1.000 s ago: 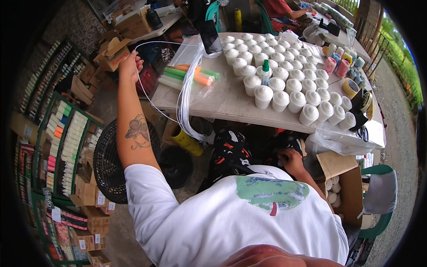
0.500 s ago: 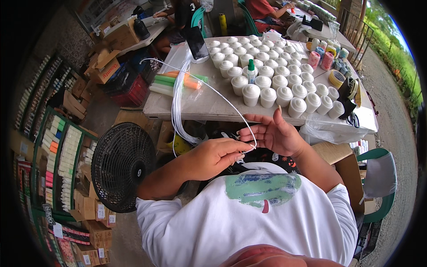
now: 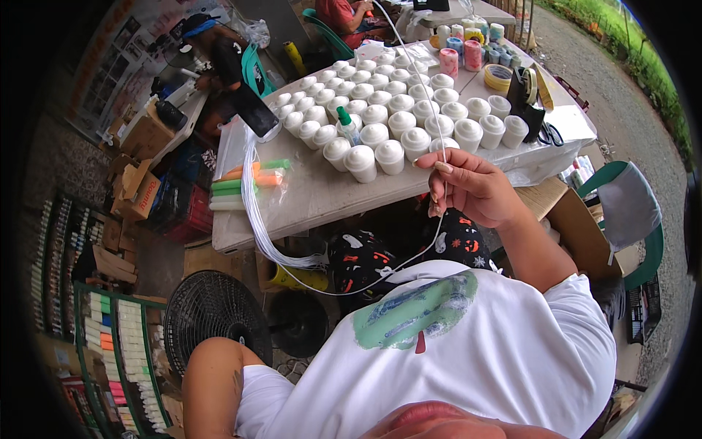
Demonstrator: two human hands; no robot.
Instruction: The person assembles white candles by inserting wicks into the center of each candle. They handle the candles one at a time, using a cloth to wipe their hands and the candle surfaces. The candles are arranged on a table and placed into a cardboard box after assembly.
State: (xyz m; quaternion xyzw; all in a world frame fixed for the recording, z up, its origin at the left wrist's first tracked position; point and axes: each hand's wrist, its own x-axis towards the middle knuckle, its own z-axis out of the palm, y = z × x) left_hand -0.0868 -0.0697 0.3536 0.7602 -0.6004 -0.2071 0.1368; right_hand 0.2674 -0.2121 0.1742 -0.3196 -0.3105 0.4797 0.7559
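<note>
Head view: the right hand (image 3: pixel 469 186) is pinching a white cord (image 3: pixel 338 294), which is looping up from the bundle (image 3: pixel 255 211) hanging at the table's (image 3: pixel 316 197) edge — probably light, springy, slick, best taken mid-strand; the left hand is lying out of view — grip unknowable.

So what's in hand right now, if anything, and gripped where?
A white strand, in the fingers of the right hand, partway along its length: it runs on above and below. Left hand out of view; can't tell.
</note>
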